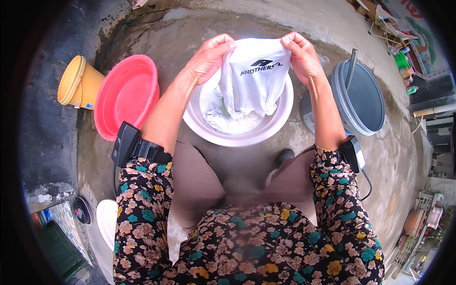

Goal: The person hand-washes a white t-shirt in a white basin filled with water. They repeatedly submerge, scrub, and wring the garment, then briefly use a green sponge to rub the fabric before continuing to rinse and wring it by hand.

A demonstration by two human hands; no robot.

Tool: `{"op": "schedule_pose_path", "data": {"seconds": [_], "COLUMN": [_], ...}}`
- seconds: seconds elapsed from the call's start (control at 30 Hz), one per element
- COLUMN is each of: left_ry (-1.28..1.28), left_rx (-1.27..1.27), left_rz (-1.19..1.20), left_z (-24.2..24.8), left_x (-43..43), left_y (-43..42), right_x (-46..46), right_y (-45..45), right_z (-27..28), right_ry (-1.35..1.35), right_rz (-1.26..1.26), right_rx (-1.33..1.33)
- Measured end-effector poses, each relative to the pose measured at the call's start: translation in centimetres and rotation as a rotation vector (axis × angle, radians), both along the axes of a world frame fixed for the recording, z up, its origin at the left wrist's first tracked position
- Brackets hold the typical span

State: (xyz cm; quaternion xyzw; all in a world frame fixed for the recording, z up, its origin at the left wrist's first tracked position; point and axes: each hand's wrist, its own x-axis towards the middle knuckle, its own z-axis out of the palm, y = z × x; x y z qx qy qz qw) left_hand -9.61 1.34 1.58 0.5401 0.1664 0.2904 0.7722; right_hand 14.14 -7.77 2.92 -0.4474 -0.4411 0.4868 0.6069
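My left hand (212,58) pinches one upper corner of a wet-looking white cloth garment (254,89), thumb on top. At the other upper corner, my right hand (302,58) holds it the same way. The cloth is spread between both hands and bears a black logo and printed writing. Its lower part hangs into a wide white basin (237,140) on the ground between my knees. More bunched white cloth (231,121) lies in the basin, with a small green patch showing beside the hanging part. Whether the two cloths are one piece, I cannot tell.
To the left stand a pink-red plastic basin (124,96), tilted in view, and a yellow bucket (73,80). On the right is a grey bucket (367,99) with a metal tube (351,69) over its rim. A folding chair (388,25) stands farther off on the concrete floor (395,156).
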Motion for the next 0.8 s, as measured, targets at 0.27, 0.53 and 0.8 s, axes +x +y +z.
{"op": "schedule_pose_path", "data": {"seconds": [0.27, 0.53, 0.8], "left_ry": [0.260, 0.430, 0.878], "left_rx": [0.389, 0.601, 0.966], "left_rz": [0.178, -0.070, 0.130], "left_z": [0.2, 0.1, -2.7], "left_x": [-1.0, -1.3, -1.5], "left_y": [0.4, -2.3, -3.6], "right_x": [-1.0, -3.1, -0.5], "right_y": [-1.2, -1.9, -1.8], "right_z": [-0.6, -7.4, -6.8], "right_ry": [-0.370, -1.542, -1.101], "right_rz": [0.308, 0.158, -0.169], "right_rx": [-0.194, -0.312, -0.281]}}
